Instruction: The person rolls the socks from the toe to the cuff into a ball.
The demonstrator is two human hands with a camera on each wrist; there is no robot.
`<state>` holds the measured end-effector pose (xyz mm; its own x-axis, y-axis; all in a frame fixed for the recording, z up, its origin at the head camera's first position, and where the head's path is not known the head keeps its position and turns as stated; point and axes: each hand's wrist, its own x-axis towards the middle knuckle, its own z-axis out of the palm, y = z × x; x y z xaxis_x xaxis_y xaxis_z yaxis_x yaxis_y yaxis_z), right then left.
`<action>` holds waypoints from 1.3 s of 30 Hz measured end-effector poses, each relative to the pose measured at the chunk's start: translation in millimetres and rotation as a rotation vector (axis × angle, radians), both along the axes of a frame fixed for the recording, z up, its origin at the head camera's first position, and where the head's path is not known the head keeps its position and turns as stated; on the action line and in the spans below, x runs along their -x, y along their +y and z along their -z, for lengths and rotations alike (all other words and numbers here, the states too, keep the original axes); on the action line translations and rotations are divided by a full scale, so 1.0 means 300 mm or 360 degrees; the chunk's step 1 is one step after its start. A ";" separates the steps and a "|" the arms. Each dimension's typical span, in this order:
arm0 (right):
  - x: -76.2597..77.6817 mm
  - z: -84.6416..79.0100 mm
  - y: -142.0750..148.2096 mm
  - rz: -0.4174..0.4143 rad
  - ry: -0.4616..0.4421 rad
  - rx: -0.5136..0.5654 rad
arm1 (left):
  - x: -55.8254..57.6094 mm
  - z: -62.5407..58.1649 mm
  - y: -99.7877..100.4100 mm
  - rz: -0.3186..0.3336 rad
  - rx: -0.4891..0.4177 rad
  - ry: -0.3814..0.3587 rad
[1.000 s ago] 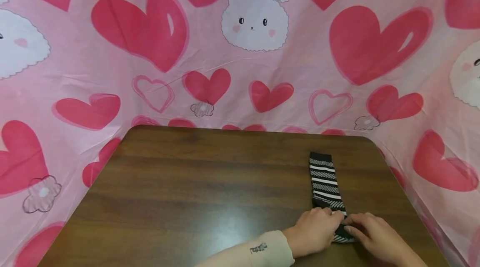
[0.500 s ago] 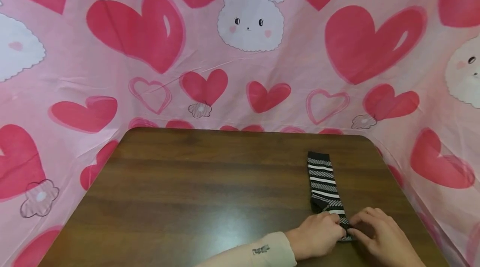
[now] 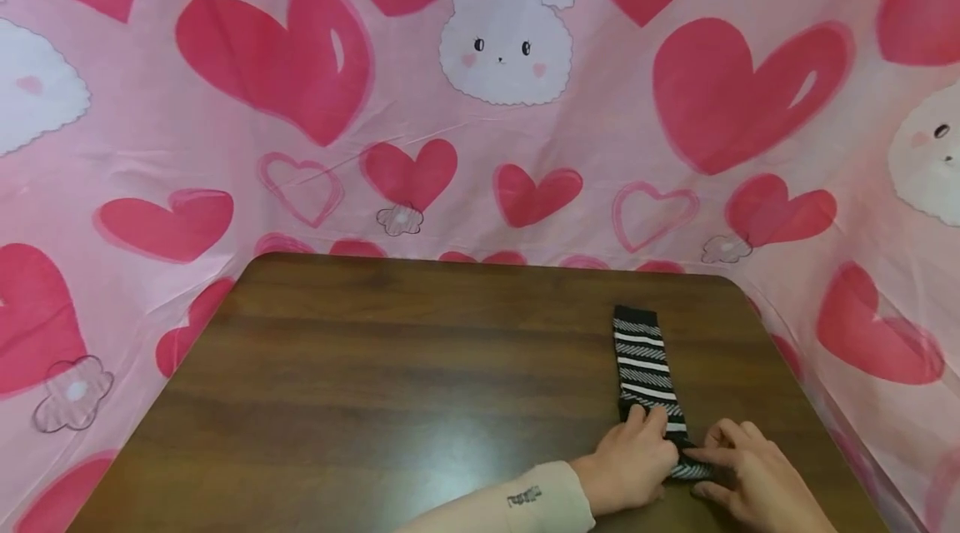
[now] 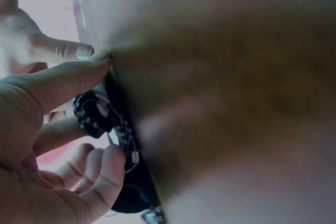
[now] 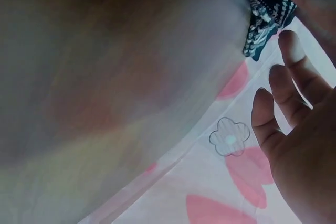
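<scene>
A black sock (image 3: 645, 362) with white and grey stripes lies flat on the right half of the brown table, its cuff pointing away. My left hand (image 3: 632, 462) is over the foot part, fingers bent, gripping the fabric. In the left wrist view, its thumb and fingers stand around the bunched dark sock (image 4: 128, 156). From the right, my right hand (image 3: 750, 475) pinches the toe end between index finger and thumb. The right wrist view has the sock's toe (image 5: 265, 24) near the index finger, while the other fingers of the right hand (image 5: 310, 140) are loosely bent.
The wooden table (image 3: 375, 366) has rounded far corners. A pink cloth (image 3: 480, 125) printed with hearts and rabbits hangs behind it and along both sides.
My left hand moved slightly toward the toe, then back up the foot part. The right index finger now reaches over the toe. The cuff part of the sock stays in place.
</scene>
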<state>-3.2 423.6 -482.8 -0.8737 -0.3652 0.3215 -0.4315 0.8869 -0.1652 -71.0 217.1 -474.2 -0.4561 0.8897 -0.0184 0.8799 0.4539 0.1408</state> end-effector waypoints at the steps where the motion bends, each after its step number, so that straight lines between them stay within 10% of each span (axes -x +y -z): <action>1: 0.001 0.000 -0.003 0.0014 0.0013 -0.0026 | -0.001 0.001 0.002 0.0021 0.0009 0.0024; 11: 0.008 -0.004 -0.034 0.0087 -0.0055 -0.0201 | -0.016 0.006 0.006 -0.0070 0.0040 0.0085; 20: 0.009 0.012 -0.036 0.0025 0.0088 -0.0206 | -0.038 -0.021 0.011 0.0015 0.0029 0.0406; 39: 0.024 -0.006 -0.035 0.0168 -0.0047 -0.0038 | -0.010 -0.008 0.003 -0.0260 -0.0292 0.0089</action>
